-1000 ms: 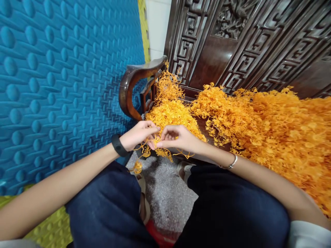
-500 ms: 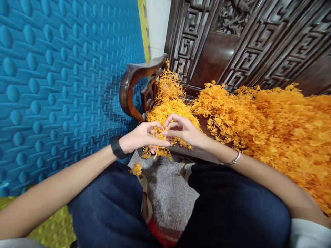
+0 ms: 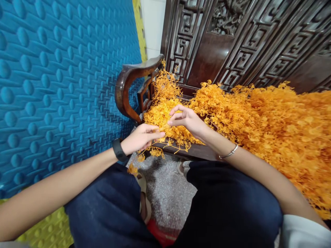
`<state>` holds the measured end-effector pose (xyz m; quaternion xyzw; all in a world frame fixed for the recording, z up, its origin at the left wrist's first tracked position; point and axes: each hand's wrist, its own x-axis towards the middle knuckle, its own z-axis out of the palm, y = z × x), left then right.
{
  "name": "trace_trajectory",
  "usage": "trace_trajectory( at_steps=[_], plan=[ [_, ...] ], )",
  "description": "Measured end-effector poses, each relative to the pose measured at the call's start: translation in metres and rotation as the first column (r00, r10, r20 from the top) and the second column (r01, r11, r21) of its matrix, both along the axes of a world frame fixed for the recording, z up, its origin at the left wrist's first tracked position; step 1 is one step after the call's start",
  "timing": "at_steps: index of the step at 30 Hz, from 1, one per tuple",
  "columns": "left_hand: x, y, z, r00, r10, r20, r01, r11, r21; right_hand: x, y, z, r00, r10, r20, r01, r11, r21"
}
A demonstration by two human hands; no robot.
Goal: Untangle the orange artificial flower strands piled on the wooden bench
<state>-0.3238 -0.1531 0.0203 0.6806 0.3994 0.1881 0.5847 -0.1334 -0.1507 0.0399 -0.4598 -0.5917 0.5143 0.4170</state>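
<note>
My left hand (image 3: 141, 137), with a black band on the wrist, pinches a thin orange plastic sprig (image 3: 152, 151) that dangles over the seat's front edge. My right hand (image 3: 186, 120), with a silver bangle on the wrist, hovers over the small orange pile (image 3: 161, 110) by the armrest, thumb and fingers pinched together; what they hold is too small to make out. A much larger heap of orange sprigs (image 3: 279, 124) covers the seat to the right.
The dark carved wooden bench (image 3: 217, 51) has a curved armrest (image 3: 126, 82) at its left end. A blue embossed foam mat (image 3: 57, 79) stands on the left. My knees in dark trousers frame a speckled grey floor (image 3: 165, 193), where a few orange bits (image 3: 133, 169) lie.
My hands have come apart. The right hand rose and moved back over the small pile; the left hand stayed low with the sprig.
</note>
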Motion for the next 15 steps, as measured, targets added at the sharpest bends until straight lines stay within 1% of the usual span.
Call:
trace_trajectory(
  at_steps=[2, 6, 9, 11, 12, 13, 15],
  plan=[
    [0.004, -0.002, 0.000, 0.996, 0.076, 0.056, -0.075, 0.997, -0.034, 0.003, 0.005, 0.004, 1.000, -0.019, -0.011, 0.018, 1.000, -0.004],
    [0.009, -0.002, 0.005, 0.981, 0.142, 0.134, -0.130, 0.987, -0.096, -0.004, 0.010, 0.008, 0.999, -0.052, 0.000, 0.052, 0.997, 0.049],
    [0.009, -0.003, 0.011, 0.973, 0.198, 0.117, -0.182, 0.973, -0.140, -0.013, 0.014, 0.009, 0.998, -0.053, 0.018, 0.052, 0.997, 0.063],
    [0.006, -0.007, 0.013, 0.970, 0.229, 0.087, -0.215, 0.966, -0.146, -0.012, 0.021, 0.009, 0.995, -0.086, 0.051, 0.078, 0.988, 0.132],
    [0.004, -0.010, 0.013, 0.974, 0.215, 0.066, -0.203, 0.967, -0.154, -0.007, 0.027, 0.009, 0.988, -0.136, 0.070, 0.120, 0.973, 0.199],
    [0.002, -0.014, 0.013, 0.984, 0.172, 0.040, -0.163, 0.972, -0.169, 0.000, 0.035, 0.009, 0.974, -0.211, 0.083, 0.180, 0.943, 0.279],
    [-0.003, -0.020, 0.011, 0.999, 0.031, -0.008, -0.032, 0.979, -0.202, 0.021, 0.051, 0.007, 0.917, -0.392, 0.079, 0.322, 0.840, 0.436]
  ],
)
